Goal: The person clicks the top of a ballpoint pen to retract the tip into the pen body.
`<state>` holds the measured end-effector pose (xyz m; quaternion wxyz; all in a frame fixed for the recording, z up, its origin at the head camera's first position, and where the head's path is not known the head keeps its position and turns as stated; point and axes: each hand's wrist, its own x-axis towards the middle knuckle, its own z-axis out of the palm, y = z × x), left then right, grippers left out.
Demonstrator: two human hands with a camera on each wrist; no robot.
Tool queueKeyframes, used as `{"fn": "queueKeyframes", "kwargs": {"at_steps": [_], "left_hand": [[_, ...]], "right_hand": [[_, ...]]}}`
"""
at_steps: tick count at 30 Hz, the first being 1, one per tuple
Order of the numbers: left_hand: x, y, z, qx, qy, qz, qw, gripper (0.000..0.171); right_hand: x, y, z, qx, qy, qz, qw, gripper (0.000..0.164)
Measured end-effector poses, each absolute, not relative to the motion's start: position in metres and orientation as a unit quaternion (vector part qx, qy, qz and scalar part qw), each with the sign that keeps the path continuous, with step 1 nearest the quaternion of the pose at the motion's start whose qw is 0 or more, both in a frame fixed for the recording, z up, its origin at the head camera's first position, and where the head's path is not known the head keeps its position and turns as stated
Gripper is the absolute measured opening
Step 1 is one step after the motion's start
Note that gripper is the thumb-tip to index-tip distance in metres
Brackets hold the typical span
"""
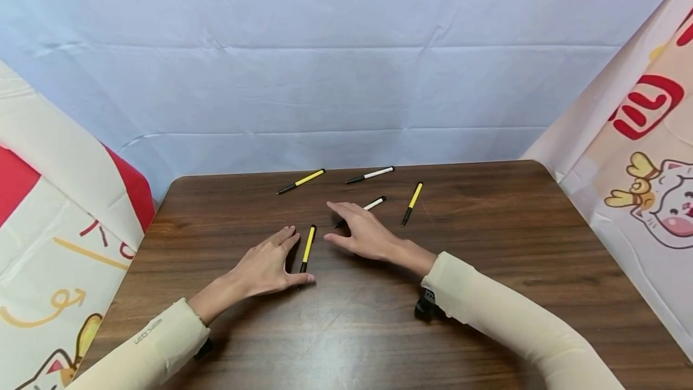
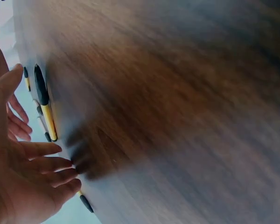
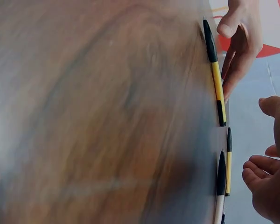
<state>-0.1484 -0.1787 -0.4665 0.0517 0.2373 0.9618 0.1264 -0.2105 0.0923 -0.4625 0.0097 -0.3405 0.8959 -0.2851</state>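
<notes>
**Fingers spread flat on either side of a yellow pen**

Fingers [image 1: 284, 238] of the left hand [image 1: 265, 269] lie straight and slightly spread on the dark wooden bench [image 1: 487, 294], gripping nothing; the thumb tip sits just at the near end of the yellow pen [image 1: 307, 248], which lies between the two hands and points away from the person. The right hand [image 1: 364, 235] is also loose and uncurled, palm down, its fingers reaching left above the far end of that pen and partly covering a white pen [image 1: 373, 203] beyond it. Three more pens lie farther off: a yellow one at far left [image 1: 301, 181], a white one at the far middle [image 1: 370, 174], and a yellow one to the right [image 1: 412, 203].

The near yellow pen looks light, stiff and slim, with a smooth round barrel likely to roll or skid on the polished wood if nudged sideways. It lies flat, so a pinch from above across the yellow middle of the barrel, thumb on one side and fingertip on the other, seems the surest hold; the black ends are narrower and would tip it.
</notes>
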Motion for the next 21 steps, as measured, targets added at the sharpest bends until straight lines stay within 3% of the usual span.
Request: {"fn": "queueKeyframes", "kwargs": {"at_steps": [21], "left_hand": [[-0.145, -0.169, -0.468, 0.227, 0.964, 0.135, 0.042, 0.099]], "right_hand": [[-0.208, 0.067, -0.477, -0.326, 0.845, -0.421, 0.045, 0.075]]}}
